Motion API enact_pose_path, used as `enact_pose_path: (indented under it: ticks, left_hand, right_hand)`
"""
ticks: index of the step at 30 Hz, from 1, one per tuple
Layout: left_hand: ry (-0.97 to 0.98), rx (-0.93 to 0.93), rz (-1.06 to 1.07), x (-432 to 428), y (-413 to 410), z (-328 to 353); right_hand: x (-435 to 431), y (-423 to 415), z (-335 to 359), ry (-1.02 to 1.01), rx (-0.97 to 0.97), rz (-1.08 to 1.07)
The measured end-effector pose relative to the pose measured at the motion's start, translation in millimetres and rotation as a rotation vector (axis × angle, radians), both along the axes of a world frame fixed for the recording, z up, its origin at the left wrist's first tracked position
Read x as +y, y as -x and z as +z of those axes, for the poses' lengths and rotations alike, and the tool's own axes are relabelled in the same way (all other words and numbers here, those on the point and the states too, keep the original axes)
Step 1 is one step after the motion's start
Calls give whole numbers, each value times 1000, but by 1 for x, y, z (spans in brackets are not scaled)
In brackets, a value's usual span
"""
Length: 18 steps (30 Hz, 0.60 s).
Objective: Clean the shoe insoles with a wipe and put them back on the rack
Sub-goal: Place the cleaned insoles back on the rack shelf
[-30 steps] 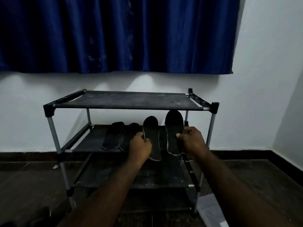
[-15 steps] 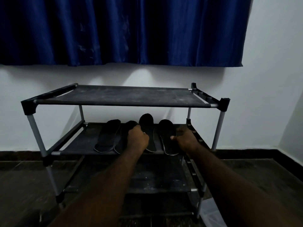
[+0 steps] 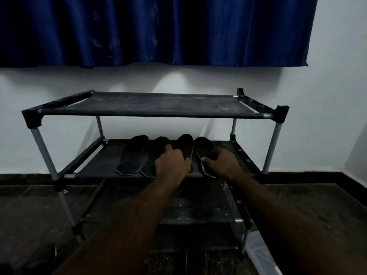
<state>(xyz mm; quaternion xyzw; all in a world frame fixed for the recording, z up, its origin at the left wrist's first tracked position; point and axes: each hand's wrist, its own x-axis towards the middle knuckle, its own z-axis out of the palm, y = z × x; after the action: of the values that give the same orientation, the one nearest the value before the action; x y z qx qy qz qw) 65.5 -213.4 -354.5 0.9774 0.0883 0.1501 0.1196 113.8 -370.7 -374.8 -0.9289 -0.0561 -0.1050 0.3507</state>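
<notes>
Four dark insoles lie side by side on the middle shelf [image 3: 103, 161] of a black shoe rack [image 3: 151, 105]. My left hand [image 3: 171, 161] holds the third insole [image 3: 185, 143] near its heel, thumb on top and fingers curled over its left edge. My right hand [image 3: 222, 161] holds the fourth insole [image 3: 203, 145] the same way, thumb at its inner edge. Both of these insoles lie flat on the shelf. The first insole [image 3: 133, 155] and the second insole [image 3: 156, 151] lie untouched to the left. No wipe is in sight.
The rack stands against a white wall under a dark blue curtain [image 3: 158, 30]. Its dusty top shelf hangs low over my hands. A lower shelf [image 3: 198, 211] sits beneath. A pale translucent plastic item [image 3: 260, 253] lies on the dark floor by the rack's right front leg.
Both hands have pushed their insoles forward from tilted up at the shelf's front edge to flat on the middle shelf, beside the other two.
</notes>
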Motion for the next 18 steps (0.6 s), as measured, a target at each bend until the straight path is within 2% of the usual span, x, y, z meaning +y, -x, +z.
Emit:
enact_pose_path:
  ticks: [4, 9, 18]
  left_hand:
    - [-5, 9, -10, -5, 1, -1]
    - [31, 41, -40, -11, 4, -1]
    - [41, 52, -42, -13, 5, -3]
  right_hand:
    - [2, 3, 1, 4, 12, 21]
    - [8, 4, 1, 135, 64, -6]
    - [11, 3, 4, 43, 55, -42]
